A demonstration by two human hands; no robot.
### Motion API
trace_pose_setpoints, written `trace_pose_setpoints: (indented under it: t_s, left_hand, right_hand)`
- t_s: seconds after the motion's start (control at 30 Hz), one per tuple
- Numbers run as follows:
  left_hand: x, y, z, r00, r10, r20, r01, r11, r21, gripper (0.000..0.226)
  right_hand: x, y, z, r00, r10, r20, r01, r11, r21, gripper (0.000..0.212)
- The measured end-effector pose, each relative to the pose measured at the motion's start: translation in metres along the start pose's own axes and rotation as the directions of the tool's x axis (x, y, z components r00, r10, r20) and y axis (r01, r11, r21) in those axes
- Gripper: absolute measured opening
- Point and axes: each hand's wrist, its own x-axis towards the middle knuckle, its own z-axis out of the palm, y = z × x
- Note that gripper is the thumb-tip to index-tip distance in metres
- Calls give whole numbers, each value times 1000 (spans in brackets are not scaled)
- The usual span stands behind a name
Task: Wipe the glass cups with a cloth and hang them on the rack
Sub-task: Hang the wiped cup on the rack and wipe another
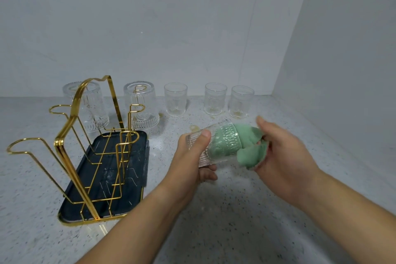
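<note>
Above the counter (235,210), my left hand (190,161) grips a cup (214,146) near its base while my right hand (287,152) pinches the cloth (251,148) stuffed into its mouth. The cup lies on its side, long axis left to right, mouth toward the right hand. Best done, I judge, by turning the cup against the cloth, grip firm on the ribbed glass.

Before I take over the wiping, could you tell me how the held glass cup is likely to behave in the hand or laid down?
The glass cup looks rigid and probably fragile, being clear glass. Its ribbed, embossed wall likely gives the left hand decent grip. Laid sideways as held, its round body would probably roll on the countertop.
</note>
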Motion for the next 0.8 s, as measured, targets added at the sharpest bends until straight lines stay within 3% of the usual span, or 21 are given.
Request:
trace_pose_setpoints:
  t_s: [0.07, 0.17, 0.23, 0.3, 0.4, 0.53, 0.63, 0.7, 0.8]
  left_hand:
    - [2, -2, -2, 1000, -6, -4, 6, 1000, -21, 61]
    - [3, -3, -4, 1000, -17, -7, 17, 999, -27, 63]
    - [3, -3, -3, 1000, -19, 0, 19, 1000, -24, 62]
    - [2, -3, -3, 1000, -15, 0, 14, 1000, -19, 60]
    - [1, -2, -1, 1000, -15, 2, 15, 1000, -25, 64]
    - [-2, -1, 2, 999, -21, 35, 22, 999, -28, 66]
    - [-4, 1, 3, 998, -21, 64, 24, 998, -50, 65]
    - [-4, 2, 3, 997, -41, 73, 44, 998, -49, 62]
    - [-6, 4, 5, 990, -96, 105, 100, 995, -32, 66]
  right_hand:
    - [-5, -6, 1, 996, 6, 84, -15, 994, 112, 59]
    - [-10, -9, 0, 997, -13, 72, 8, 998, 70, 44]
    - [-9, -8, -3, 998, -34, 59, 35, 999, -19, 34]
    - [-8, -7, -7, 998, -51, 42, 59, 972, -227, 35]
    - [-10, -7, -5, 987, -142, 80, 163, 835, -526, 31]
    - [-6, -2, 9, 943, -332, 40, 298, 778, -553, 42]
    - [0, 1, 12, 942, -332, -49, 263, 822, -505, 27]
    - [2, 3, 13, 942, -335, -11, 269, 776, -571, 17]
    - [6, 13, 13, 921, -388, 22, 299, 672, -678, 35]
